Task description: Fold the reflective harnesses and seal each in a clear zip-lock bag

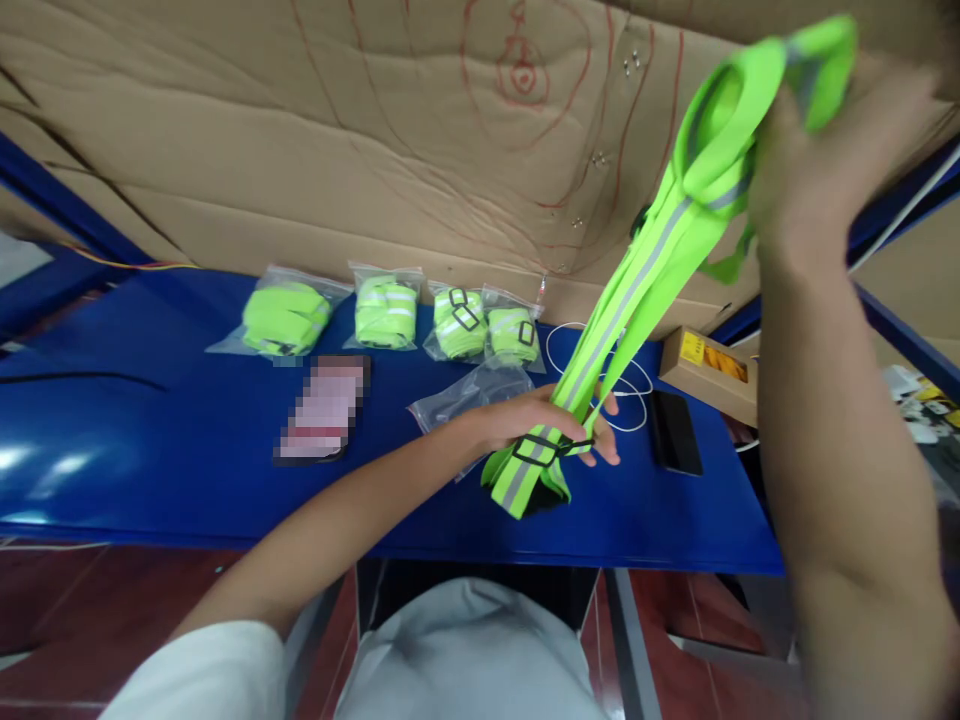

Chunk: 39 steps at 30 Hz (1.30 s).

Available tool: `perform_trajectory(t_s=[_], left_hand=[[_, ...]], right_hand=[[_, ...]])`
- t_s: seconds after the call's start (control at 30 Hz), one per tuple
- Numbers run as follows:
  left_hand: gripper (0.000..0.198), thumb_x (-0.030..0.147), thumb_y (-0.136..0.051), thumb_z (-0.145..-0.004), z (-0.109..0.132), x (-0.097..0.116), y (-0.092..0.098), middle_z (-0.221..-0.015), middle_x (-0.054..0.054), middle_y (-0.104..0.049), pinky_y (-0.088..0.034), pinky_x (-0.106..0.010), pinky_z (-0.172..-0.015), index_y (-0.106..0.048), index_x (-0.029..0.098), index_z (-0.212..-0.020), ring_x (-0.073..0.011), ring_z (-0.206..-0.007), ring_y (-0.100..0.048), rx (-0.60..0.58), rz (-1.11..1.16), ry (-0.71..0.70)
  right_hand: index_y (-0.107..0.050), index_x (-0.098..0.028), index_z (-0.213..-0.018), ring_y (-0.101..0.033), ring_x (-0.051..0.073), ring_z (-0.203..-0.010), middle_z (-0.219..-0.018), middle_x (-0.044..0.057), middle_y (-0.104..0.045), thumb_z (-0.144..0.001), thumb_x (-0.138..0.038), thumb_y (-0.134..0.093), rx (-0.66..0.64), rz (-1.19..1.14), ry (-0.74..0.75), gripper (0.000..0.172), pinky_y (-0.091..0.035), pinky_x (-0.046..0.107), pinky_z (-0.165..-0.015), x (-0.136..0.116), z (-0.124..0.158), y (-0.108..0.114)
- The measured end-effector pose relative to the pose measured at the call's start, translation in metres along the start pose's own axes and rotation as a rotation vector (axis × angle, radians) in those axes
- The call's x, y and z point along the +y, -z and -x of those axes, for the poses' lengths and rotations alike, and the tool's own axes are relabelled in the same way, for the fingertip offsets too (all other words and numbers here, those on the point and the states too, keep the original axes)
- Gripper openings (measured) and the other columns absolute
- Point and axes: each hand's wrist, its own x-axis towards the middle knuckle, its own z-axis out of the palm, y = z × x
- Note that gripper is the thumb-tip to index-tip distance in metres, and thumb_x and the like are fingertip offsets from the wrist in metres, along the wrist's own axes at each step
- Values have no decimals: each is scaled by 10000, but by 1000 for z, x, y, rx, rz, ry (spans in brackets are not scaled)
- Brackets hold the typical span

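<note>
A bundle of neon-green straps (626, 290) with grey reflective stripes stretches diagonally between my two hands. My right hand (817, 160), raised at the upper right and blurred, grips the top end, where the straps loop over. Lower down, my left hand (551, 420) is wrapped round the bundle near its bottom end, just above the blue table. Black rectangular buckles (535, 450) hang at that lower end, below my left thumb. An opened clear plastic bag (469, 395) lies on the table behind my left wrist.
Several bagged green strap rolls (386, 312) line the back of the blue table (187, 430). A pixelated phone (322, 408) lies at left; a black phone (675, 432), white cable (637, 390) and cardboard box (709, 370) are at right. A cardboard panel (262, 130) stands behind.
</note>
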Motion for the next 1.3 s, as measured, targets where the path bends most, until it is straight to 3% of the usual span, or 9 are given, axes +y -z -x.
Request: perform_trajectory(t_s=[0.17, 0.33, 0.4, 0.5, 0.63, 0.77, 0.9, 1.03, 1.3], left_hand=[[340, 227, -579, -688, 8, -5, 14, -865, -77, -734, -584, -414, -770, -615, 167, -1021, -290, -862, -765, 197, 374, -25], [408, 201, -511, -652, 9, -10, 22, -973, -102, -782, -559, -440, -988, -629, 163, -1041, -261, -972, -767, 550, 585, -110], [430, 196, -509, -649, 8, -14, 23, -988, -99, -788, -540, -451, -1034, -629, 162, -1060, -258, -989, -766, 610, 620, -132], [445, 205, -501, -653, 4, -17, 20, -1020, -100, -788, -543, -458, -1031, -628, 165, -1077, -261, -1006, -765, 645, 595, -158], [377, 264, -545, -739, 7, -11, 19, -1031, -117, -783, -580, -415, -922, -670, 143, -1074, -273, -987, -755, 637, 330, 25], [259, 415, -673, -847, 32, 12, 18, -808, -66, -752, -560, -349, -795, -709, 162, -801, -264, -845, -736, 699, -665, 297], [312, 431, -580, -971, 55, 25, -14, -1030, -82, -764, -563, -387, -880, -713, 181, -1102, -262, -977, -730, 777, -1429, 14], [370, 356, -667, -953, 55, 6, -54, -1343, -129, -667, -549, -459, -1004, -636, 189, -1282, -300, -1198, -664, 383, -1804, -88], [82, 151, -641, -919, 50, -23, -53, -871, -91, -696, -538, -375, -627, -671, 114, -986, -263, -757, -702, 159, -2209, -37]], right_hand=[[-444, 10, -1507, -569, 404, -1299, -1426, 330, -535, -857, -466, -779, -289, 106, -261, 872, -426, 538, -1004, 10, 74, -37], [-546, -234, -1435, -573, 330, -1321, -1377, 173, -615, -1074, -427, -488, -337, -194, 147, 414, -455, 533, -1100, -26, 204, -13], [-508, -297, -1472, -560, 338, -1353, -1456, 139, -577, -1021, -526, -569, -633, -374, 301, 509, -494, 534, -1104, -45, 253, -1], [-524, -297, -1454, -544, 354, -1360, -1485, 147, -537, -987, -447, -661, -645, -333, 293, 509, -508, 557, -1082, -60, 301, -1], [-650, -274, -1165, -643, 294, -1189, -1223, 106, -645, -1011, -304, -638, -531, -471, 138, 157, -543, 482, -997, -53, 311, -5], [-618, -252, -1108, -669, 209, -961, -1041, 51, -683, -1036, -340, -598, -659, -615, -64, 115, -551, 345, -851, -38, 300, 12], [-603, -243, -1064, -616, 153, -786, -887, 0, -640, -1082, -391, -499, -762, -646, -182, 182, -492, 281, -725, -38, 298, 21], [-568, -233, -1001, -589, 149, -743, -833, -10, -606, -1105, -398, -427, -787, -650, -205, 241, -462, 287, -698, -48, 297, 16], [-473, -229, -974, -629, 215, -823, -917, 40, -646, -1041, -455, -549, -915, -466, 8, 247, -461, 341, -712, -57, 301, 10]])
